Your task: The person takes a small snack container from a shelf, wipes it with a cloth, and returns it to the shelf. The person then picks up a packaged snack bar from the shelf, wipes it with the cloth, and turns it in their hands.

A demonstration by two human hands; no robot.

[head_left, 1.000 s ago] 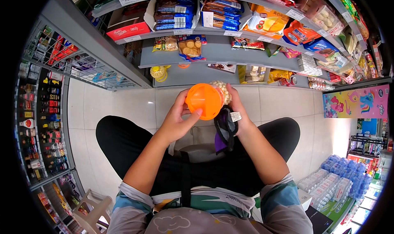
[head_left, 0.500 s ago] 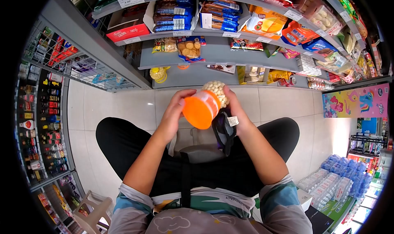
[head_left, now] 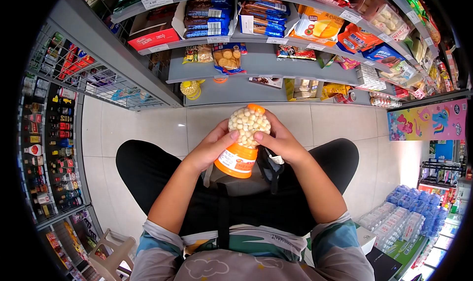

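Note:
Between both hands is a clear plastic jar (head_left: 249, 125) filled with small round cream-coloured biscuits. It has an orange top cap and a flared orange base with a printed label, which faces up at me. My left hand (head_left: 215, 144) is closed round the jar's left side, thumb on the clear part. On the opposite side my right hand (head_left: 280, 138) grips it, thumb pressed near the middle. Below my right hand hangs a dark grey and black strap-like item (head_left: 271, 166) with a white tag; what it belongs to is unclear.
Ahead stands a grey shelf unit (head_left: 276, 74) with packaged biscuits and snacks. On its bottom shelf is a similar yellow jar (head_left: 190, 89). Bottle racks (head_left: 59, 148) line the left, a beige stool (head_left: 112, 254) stands at lower left, and bottled water packs (head_left: 401, 217) are at lower right.
The jar has been turned: its orange base, which faced up and left, now points down toward me with the label showing. Both thumbs have come round onto its near side.

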